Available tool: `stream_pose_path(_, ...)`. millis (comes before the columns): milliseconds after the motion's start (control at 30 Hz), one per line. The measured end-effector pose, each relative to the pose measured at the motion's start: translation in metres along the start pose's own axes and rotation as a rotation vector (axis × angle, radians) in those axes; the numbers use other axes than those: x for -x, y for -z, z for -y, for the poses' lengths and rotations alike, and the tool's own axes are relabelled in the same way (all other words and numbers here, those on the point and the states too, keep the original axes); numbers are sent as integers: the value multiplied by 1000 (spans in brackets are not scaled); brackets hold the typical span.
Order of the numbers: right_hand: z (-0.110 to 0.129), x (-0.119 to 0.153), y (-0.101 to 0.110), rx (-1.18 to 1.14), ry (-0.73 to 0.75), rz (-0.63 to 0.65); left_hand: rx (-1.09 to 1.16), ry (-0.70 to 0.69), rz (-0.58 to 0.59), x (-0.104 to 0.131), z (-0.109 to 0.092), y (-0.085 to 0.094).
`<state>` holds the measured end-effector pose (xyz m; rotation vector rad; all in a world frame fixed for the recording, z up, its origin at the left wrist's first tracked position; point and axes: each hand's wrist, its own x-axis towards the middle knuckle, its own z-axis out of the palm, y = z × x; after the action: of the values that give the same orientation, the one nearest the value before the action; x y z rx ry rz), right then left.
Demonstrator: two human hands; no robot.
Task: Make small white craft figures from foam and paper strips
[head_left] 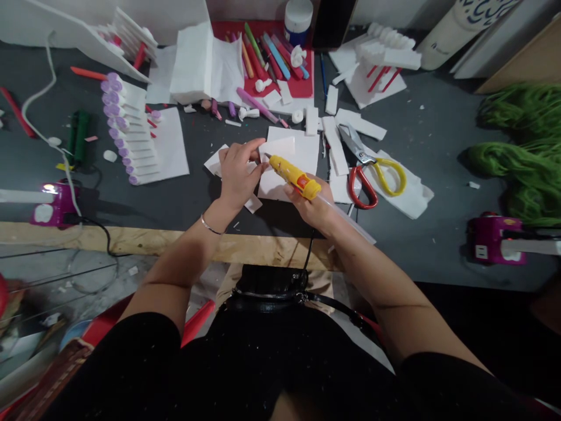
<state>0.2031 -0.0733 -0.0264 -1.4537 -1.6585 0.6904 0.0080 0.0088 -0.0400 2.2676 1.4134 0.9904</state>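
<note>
My right hand grips a yellow glue gun with a clear glue stick running out of its back end. The gun's nozzle points left, close to the fingertips of my left hand. Between the thumb and forefinger of that hand is the end of a small white strip. The strip lies over a square white board on the dark table. White offcuts lie beside and partly under my left hand.
Scissors with red and yellow handles lie right of the board. Markers rest on a red sheet behind. White foam models stand at the back and left. Green yarn and a purple power box are at the right.
</note>
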Motion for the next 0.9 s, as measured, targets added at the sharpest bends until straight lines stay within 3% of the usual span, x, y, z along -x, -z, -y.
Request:
stream_pose_path(600, -10, -3, 7, 30, -41, -29, -2, 57, -20, -4, 0, 6)
stream_pose_path(900, -7, -3, 4, -50, -49, 36, -2, 48, -2, -2, -2, 5)
